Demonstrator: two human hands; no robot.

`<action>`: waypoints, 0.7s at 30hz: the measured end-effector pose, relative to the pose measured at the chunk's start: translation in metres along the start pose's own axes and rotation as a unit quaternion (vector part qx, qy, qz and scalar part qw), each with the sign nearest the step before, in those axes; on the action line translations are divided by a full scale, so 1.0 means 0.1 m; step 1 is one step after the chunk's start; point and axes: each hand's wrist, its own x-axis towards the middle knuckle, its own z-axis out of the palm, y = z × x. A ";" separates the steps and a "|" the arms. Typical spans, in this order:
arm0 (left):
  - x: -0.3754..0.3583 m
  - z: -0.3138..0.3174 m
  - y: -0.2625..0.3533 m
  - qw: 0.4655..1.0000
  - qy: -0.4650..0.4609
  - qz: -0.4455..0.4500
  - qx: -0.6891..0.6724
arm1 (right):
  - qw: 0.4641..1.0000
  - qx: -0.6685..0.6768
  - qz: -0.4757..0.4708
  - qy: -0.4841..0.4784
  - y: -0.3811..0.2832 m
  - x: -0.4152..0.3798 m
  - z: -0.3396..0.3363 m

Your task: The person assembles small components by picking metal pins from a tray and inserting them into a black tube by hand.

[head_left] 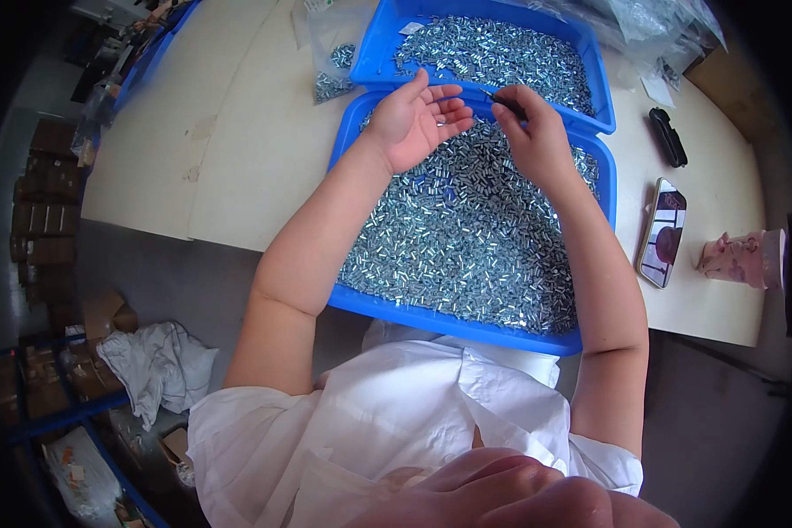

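Observation:
My left hand [414,123] is held palm up over the far left part of the near blue tray [449,327], its fingers apart and slightly curled, with nothing visible in it. To its right, my right hand [537,136] grips a small dark tool [510,106] with a thin pointed tip directed left toward my left fingers. Beneath both hands, many small silvery metal pieces [466,238] fill the near tray. Behind it stands a second blue tray [603,88] with more of the same pieces [502,53].
Right of the trays on the table [264,132] lie a black case [667,138], a phone [663,233] and a pink patterned cup [735,260]. Plastic bags [625,31] sit at the back. Boxes and a white cloth [160,361] are at the lower left.

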 end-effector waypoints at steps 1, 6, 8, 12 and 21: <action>-0.02 0.06 -0.01 1.000 0.002 0.007 -0.025 | 1.000 0.015 -0.005 0.002 -0.01 0.00 0.01; -0.06 0.14 -0.06 0.995 -0.030 0.015 -0.098 | 0.998 -0.025 -0.022 -0.050 -0.19 -0.08 0.03; -0.08 0.15 -0.07 0.992 -0.100 0.018 -0.073 | 0.994 -0.083 -0.023 -0.072 -0.20 -0.09 0.06; -0.11 0.20 -0.11 0.994 -0.095 0.045 -0.041 | 0.994 -0.070 -0.004 -0.081 -0.16 -0.09 0.08; -0.06 0.15 -0.14 0.993 -0.109 0.051 0.009 | 0.992 -0.107 -0.054 -0.027 -0.04 -0.07 0.09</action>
